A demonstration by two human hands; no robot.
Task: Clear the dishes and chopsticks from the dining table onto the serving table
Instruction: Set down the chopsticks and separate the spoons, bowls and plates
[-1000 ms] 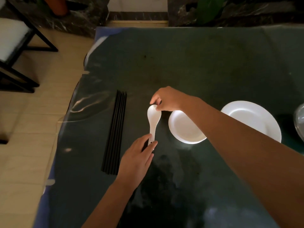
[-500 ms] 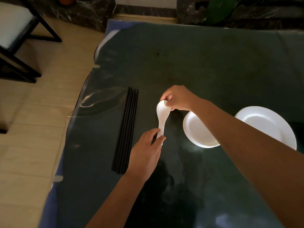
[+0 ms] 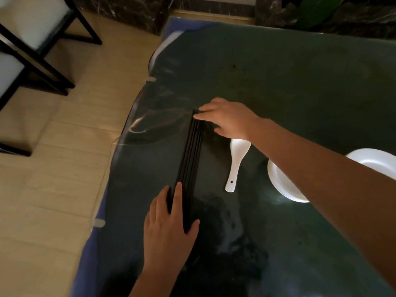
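Note:
Several black chopsticks (image 3: 191,155) lie side by side as a bundle near the left edge of the dark glass-topped table (image 3: 289,82). My left hand (image 3: 169,228) lies over their near ends, fingers spread on them. My right hand (image 3: 227,118) touches their far ends with its fingertips. A white spoon (image 3: 236,162) lies free on the table just right of the chopsticks. A small white dish (image 3: 282,185) sits further right, partly hidden by my right forearm, and a larger white plate (image 3: 375,161) shows behind it.
The table's left edge (image 3: 120,146) runs close beside the chopsticks, with tiled floor beyond it. Black-framed chairs (image 3: 32,39) with white seats stand at the far left. A dark marble wall base and a green plant (image 3: 315,11) stand behind the table.
Both hands let go of the white spoon, which now lies on the table, and moved left onto the two ends of the chopstick bundle. The view shifted left.

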